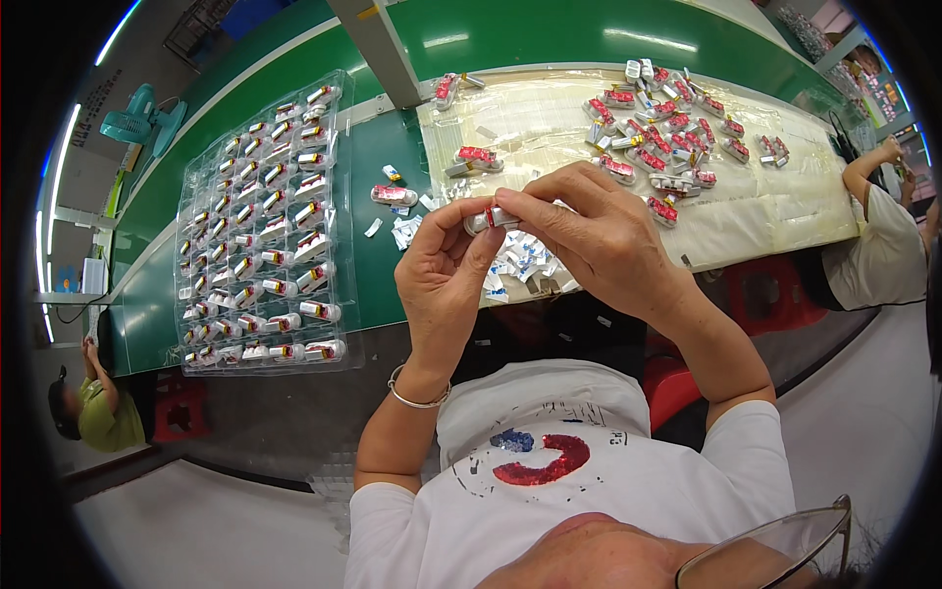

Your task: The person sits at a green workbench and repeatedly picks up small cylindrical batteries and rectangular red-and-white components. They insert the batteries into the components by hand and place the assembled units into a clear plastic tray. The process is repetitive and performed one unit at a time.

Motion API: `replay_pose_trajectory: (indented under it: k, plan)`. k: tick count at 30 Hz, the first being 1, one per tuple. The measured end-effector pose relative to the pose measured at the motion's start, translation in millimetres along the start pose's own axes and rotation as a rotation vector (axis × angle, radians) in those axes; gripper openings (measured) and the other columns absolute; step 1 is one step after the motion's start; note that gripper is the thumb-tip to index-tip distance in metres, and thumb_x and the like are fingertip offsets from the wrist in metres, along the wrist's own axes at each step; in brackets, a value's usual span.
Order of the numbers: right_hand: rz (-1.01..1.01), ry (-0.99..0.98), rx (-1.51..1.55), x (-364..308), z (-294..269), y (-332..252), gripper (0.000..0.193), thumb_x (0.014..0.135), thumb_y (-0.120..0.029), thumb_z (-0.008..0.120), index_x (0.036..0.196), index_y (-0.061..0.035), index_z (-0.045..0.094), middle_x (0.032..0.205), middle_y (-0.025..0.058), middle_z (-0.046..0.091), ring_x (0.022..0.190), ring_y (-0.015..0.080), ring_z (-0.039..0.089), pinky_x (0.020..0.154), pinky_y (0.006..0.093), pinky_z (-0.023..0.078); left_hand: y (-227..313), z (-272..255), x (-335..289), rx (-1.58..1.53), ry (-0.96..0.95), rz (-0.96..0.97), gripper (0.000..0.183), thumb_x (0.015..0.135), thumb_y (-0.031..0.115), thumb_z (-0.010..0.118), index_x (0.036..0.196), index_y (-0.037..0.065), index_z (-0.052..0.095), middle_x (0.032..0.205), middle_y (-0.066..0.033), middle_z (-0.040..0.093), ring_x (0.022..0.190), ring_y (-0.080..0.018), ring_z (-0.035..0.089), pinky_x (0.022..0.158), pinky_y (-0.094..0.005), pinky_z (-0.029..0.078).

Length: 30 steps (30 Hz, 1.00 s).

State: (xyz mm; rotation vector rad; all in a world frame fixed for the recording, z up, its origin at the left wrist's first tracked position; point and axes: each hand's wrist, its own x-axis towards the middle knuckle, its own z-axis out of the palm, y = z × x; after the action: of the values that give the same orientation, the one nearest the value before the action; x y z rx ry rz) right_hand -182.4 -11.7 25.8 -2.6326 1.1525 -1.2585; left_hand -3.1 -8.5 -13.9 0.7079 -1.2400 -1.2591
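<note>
Factory-type assy workshop: long green workbench (549, 44) at 12 o'clock, clear tray (339, 118) w/ rows of small pcs (319, 311) at 9–10, heap of similar pcs (650, 157) at 2, co-worker (873, 245) at 3 & another person (108, 420) at 8–9, red stools (182, 407) nr both, fan (137, 122) at 10.

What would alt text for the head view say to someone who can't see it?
A person's left hand and right hand hold a small white piece. At left, a clear tray holds rows of small items; at right, red-topped pieces lie loose on a cream mat.
</note>
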Motion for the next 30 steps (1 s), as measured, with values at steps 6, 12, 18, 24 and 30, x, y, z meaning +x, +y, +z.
replay_pose_trajectory:
  k: [6,12,18,24,30]
  plan:
    - [0.033,-0.011,-0.018,-1.1,-0.3,-6.2,0.04,0.072,0.0,0.066,0.112,-0.0034,0.066,0.088,0.006,0.063,0.082,0.0222,0.061,0.063,0.0309,0.053,1.4,-1.0,-1.3,0.034,0.009,0.028,0.027,0.089,-0.003,0.063,0.115,-0.005,0.057,0.111,-0.0125,0.065,0.101,-0.0146,0.063,0.089,-0.0255,0.053]
    - [0.034,-0.009,-0.023,-2.4,1.6,-6.0,0.04,0.073,0.003,0.071,0.111,-0.0074,0.069,0.088,0.0048,0.065,0.076,0.0208,0.061,0.059,0.0298,0.051,4.6,-0.7,-2.9,0.063,0.029,0.015,0.026,0.089,-0.006,0.062,0.115,-0.008,0.058,0.105,-0.0133,0.066,0.095,-0.0134,0.065,0.086,-0.0261,0.055]
    - [0.008,-0.048,-0.127,-8.6,5.9,-7.8,0.039,0.069,0.0,0.065,0.107,-0.0006,0.066,0.084,0.0059,0.06,0.08,0.0222,0.06,0.064,0.0315,0.052,1.3,-2.3,-6.4,0.043,0.027,-0.079,0.028,0.088,-0.005,0.064,0.116,-0.007,0.059,0.105,-0.0111,0.066,0.096,-0.0123,0.064,0.085,-0.0246,0.053]
    - [0.05,-0.07,-0.12,-12.3,5.3,-6.7,0.036,0.071,-0.003,0.067,0.107,-0.004,0.067,0.089,0.0056,0.062,0.085,0.0216,0.061,0.065,0.0317,0.052,-0.5,-0.5,-6.5,-0.025,0.026,-0.13,0.026,0.086,-0.004,0.067,0.111,-0.005,0.06,0.107,-0.0122,0.066,0.097,-0.0125,0.063,0.086,-0.0246,0.052]
    - [0.3,0.029,0.516,-14.7,9.6,3.1,0.04,0.081,-0.016,0.074,0.118,-0.0054,0.065,0.11,0.0081,0.062,0.099,0.0202,0.06,0.081,0.0306,0.052,-1.1,2.4,-5.6,-0.031,0.054,0.0,0.021,0.085,-0.007,0.064,0.104,-0.004,0.06,0.115,-0.0192,0.064,0.104,-0.0177,0.063,0.091,-0.0276,0.052]
